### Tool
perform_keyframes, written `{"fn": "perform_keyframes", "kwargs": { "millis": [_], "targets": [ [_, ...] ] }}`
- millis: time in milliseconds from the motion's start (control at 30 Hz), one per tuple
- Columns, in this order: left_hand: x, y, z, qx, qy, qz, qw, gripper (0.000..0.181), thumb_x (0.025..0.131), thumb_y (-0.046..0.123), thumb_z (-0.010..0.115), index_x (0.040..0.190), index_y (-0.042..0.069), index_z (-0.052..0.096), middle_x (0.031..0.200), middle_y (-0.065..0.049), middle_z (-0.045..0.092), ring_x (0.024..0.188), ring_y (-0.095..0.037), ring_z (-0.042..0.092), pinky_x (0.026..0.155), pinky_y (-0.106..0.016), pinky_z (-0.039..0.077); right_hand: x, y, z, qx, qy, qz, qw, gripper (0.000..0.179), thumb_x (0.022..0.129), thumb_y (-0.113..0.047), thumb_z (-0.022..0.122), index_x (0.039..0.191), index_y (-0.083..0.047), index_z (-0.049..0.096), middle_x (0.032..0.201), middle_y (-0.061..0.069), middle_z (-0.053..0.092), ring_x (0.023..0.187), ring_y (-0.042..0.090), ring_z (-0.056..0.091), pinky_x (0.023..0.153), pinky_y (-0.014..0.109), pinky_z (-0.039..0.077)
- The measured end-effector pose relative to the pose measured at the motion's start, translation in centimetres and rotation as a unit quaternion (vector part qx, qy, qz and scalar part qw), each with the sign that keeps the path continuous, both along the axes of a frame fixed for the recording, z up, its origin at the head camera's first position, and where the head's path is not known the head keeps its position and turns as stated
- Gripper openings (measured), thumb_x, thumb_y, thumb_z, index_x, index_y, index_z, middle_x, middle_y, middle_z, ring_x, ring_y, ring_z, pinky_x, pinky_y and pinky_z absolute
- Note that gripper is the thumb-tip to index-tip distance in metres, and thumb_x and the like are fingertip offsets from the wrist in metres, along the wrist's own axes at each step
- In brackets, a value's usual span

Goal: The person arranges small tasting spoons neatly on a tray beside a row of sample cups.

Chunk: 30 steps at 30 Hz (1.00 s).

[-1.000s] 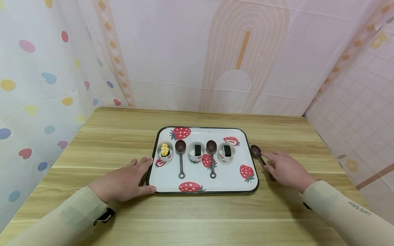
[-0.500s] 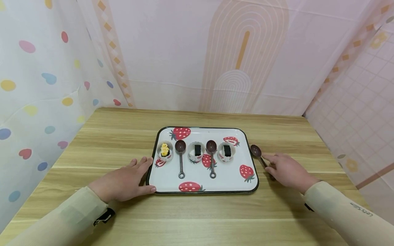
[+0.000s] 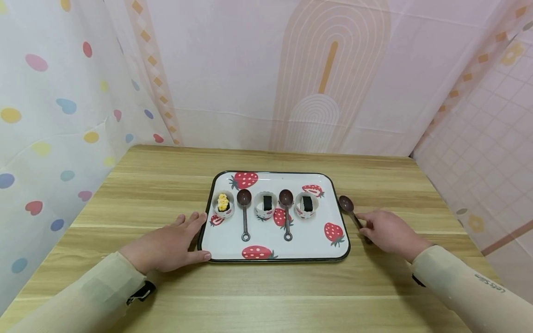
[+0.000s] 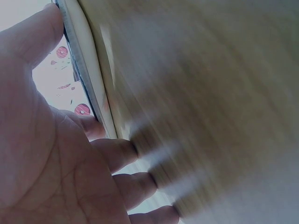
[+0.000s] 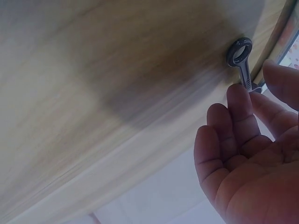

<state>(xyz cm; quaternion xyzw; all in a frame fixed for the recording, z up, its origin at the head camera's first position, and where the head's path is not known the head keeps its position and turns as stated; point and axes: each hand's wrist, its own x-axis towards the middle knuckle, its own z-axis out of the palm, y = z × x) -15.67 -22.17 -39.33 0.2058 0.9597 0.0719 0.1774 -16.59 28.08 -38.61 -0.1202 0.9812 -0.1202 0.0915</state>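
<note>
My left hand [image 3: 166, 245] rests with spread fingers against the left edge of a white strawberry-patterned tray [image 3: 308, 247], thumb at its front left corner. Along the tray stand three paper cups: one [image 3: 223, 214] with a yellow-topped piece, two [image 3: 265, 215] [image 3: 306, 215] with black-wrapped, sushi-like pieces. A brown spoon [image 3: 244, 198] and a second brown spoon [image 3: 286, 198] lie between them, handles toward me. Right of the tray a third brown spoon [image 3: 346, 204] lies slanted on the table. My right hand [image 3: 387, 233] has thumb and index fingertips at its handle; its ring end [image 5: 239, 52] shows past the loosely bent fingers.
The wood-grain table [image 3: 266, 296] reaches back to a pale patterned curtain [image 3: 233, 92]. A dotted curtain [image 3: 62, 115] hangs at the left and a checked one [image 3: 491, 152] at the right.
My right hand has drawn slightly back along the third spoon's handle, its index finger now more bent. The spoons, cups, tray and left hand stay put.
</note>
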Motion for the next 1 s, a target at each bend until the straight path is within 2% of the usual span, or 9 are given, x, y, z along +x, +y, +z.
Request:
{"fn": "perform_keyframes", "kwargs": {
  "millis": [400,1000],
  "targets": [
    [-0.02,-0.02,0.09,0.001,-0.002,-0.001,1.0,0.112,0.092,0.077,0.059,0.165,-0.002,0.026,0.168,-0.032,0.03,0.149,-0.063,0.031,0.115,-0.071,0.039,0.06,-0.13,0.02,0.006,-0.032,-0.027,0.9991,0.048,0.099,-0.012,0.072,0.144,0.001,0.061,0.08,0.001,0.065,0.066,0.014,0.054,0.06,0.029,0.045],
    [-0.01,0.06,0.1,0.004,-0.002,0.001,1.0,0.111,0.093,0.076,0.06,0.165,-0.002,0.026,0.168,-0.032,0.03,0.149,-0.063,0.031,0.114,-0.071,0.04,0.22,-0.17,-0.28,-0.004,-0.015,-0.035,0.9992,0.046,0.098,-0.012,0.074,0.141,0.002,0.064,0.083,0.001,0.071,0.067,0.013,0.056,0.061,0.029,0.046]
  ]
}}
